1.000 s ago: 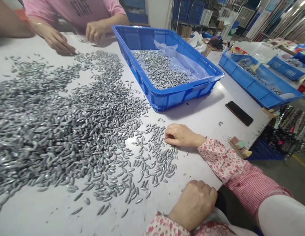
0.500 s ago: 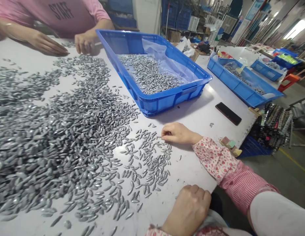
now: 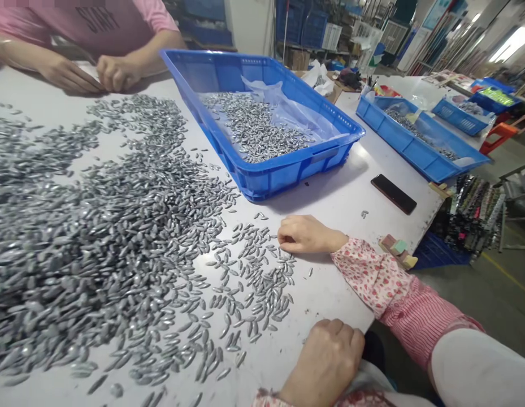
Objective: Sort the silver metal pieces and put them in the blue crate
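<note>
My right hand [image 3: 304, 234] rests by the edge of a thin scatter of small grey leaf-shaped pieces [image 3: 256, 265]. Its fingers are curled and closed beside the nearest pieces; whether one is between the fingertips is hidden. Lower down, my left hand [image 3: 328, 359] lies closed at the table's near edge, knuckles up, its palm out of sight. A large heap of the same glossy pieces [image 3: 118, 226] spreads over the left of the white table [image 3: 334, 198]. Above my right hand stands a blue crate [image 3: 296, 175], lined with plastic and holding many of these pieces.
Across the table, a co-worker's hands [image 3: 113, 73] are close together behind the heap. A phone [image 3: 393, 194] and some small coloured blocks [image 3: 396, 251] lie to the right. Farther back stands a long blue tray [image 3: 415, 138] of pieces. Bundled strips [image 3: 476, 212] hang beyond the table edge.
My right hand has dropped very slightly, and its fingers are drawn in more. The grey piece at its fingertips no longer shows clearly. The co-worker's hands have moved left and closer together.
</note>
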{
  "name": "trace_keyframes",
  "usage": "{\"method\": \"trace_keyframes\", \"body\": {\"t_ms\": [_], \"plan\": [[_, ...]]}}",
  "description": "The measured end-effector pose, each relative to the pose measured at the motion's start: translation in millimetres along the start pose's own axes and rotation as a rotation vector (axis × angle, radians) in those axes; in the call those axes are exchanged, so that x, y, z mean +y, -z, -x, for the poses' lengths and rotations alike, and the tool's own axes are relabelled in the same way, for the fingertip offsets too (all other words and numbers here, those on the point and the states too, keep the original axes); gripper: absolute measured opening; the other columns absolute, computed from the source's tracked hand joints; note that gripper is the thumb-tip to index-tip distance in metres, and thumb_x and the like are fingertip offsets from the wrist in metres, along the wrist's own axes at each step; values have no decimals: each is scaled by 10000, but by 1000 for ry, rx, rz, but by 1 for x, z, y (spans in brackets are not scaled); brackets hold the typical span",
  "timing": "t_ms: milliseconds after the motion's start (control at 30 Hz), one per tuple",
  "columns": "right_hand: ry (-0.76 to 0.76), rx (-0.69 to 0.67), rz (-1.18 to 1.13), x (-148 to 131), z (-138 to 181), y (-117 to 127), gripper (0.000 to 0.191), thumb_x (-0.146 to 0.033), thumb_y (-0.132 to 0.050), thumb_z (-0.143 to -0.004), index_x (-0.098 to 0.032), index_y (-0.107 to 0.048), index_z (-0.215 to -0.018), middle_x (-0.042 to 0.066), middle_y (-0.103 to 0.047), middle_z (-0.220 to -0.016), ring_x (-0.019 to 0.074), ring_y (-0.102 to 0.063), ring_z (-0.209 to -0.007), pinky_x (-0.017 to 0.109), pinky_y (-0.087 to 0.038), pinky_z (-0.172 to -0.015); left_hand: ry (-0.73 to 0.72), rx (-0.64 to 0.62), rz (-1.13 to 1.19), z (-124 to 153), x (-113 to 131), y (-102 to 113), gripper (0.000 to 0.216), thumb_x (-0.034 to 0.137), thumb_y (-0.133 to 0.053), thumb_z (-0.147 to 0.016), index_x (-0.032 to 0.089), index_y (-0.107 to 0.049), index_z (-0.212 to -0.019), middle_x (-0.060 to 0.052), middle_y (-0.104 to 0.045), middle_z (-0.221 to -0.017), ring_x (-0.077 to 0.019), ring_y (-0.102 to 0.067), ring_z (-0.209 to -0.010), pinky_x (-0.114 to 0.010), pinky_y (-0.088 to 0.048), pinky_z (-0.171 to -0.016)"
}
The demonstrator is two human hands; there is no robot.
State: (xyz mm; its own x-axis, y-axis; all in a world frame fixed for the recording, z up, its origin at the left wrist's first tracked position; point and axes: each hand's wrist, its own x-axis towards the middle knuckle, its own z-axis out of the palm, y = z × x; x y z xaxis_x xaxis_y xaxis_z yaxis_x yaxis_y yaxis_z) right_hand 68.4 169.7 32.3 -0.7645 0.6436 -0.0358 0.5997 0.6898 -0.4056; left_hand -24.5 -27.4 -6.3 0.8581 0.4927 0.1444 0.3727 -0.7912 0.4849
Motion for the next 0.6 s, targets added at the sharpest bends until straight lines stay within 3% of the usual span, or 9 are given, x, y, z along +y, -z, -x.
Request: {"method": "trace_keyframes", "body": {"t_ms": [233,433,600], "plan": [[108,-72,-98,0,0,2,119,-225,-648,-866,-178,-644,-757,4,-587,-767,149,-512,-797,256,-340,-729,2,9,-21,-1,0,-2,184,164,-640,-915,178,-461,-877,0,-616,-813,-208,-579,-701,-335,-433,-576],[128,116,-113,-16,-15,-16,135,-259,-595,-935,-178,-689,-988,45,-623,-937,171,-524,-933,282,-384,-868,5,-6,-8,-2,1,1,135,159,-587,-948,173,-466,-889,-3,-618,-826,-202,-588,-723,-328,-437,-587],[62,113,-67,-15,-20,-27,144,-233,-565,-944,-175,-696,-933,51,-647,-941,178,-527,-929,291,-391,-857,2,-14,-5,-2,1,2,139,157,-609,-932,168,-476,-893,-5,-620,-832,-206,-590,-726,-330,-443,-589]]}}
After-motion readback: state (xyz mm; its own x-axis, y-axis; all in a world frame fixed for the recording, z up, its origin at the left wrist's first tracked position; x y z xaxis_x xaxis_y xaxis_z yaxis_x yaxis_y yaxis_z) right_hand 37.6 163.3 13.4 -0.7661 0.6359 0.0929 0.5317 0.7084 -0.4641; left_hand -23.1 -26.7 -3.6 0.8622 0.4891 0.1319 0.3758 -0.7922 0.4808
